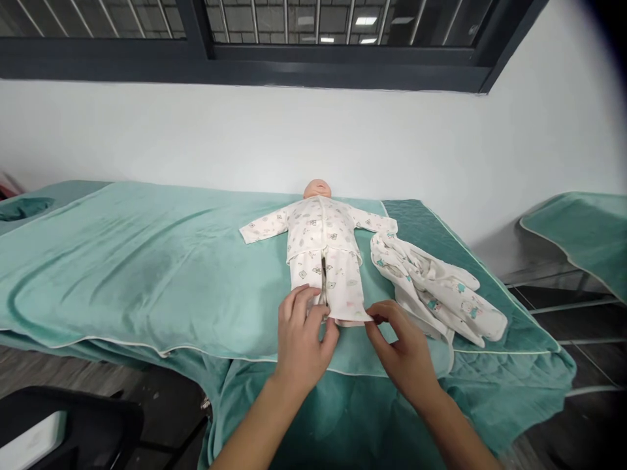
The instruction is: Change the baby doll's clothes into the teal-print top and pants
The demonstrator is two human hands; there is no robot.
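A baby doll (317, 188) lies on its back on the green bed, its head by the wall. It wears a white printed top (321, 225) with the sleeves spread wide, and white printed pants (343, 281). At the hem of the pant leg on the right, my right hand (399, 346) pinches the outer corner. My left hand (306, 333) has its fingers closed at the inner edge of that same hem. A little pinkish foot shows just under the hem. The doll's other lower leg is partly hidden behind my left hand.
A crumpled white printed baby garment (435, 287) lies right of the doll. The green-covered bed (147, 261) runs along the white wall under a barred window. A black chair (98, 418) with a white object stands front left; another green-covered surface (582, 228) is far right.
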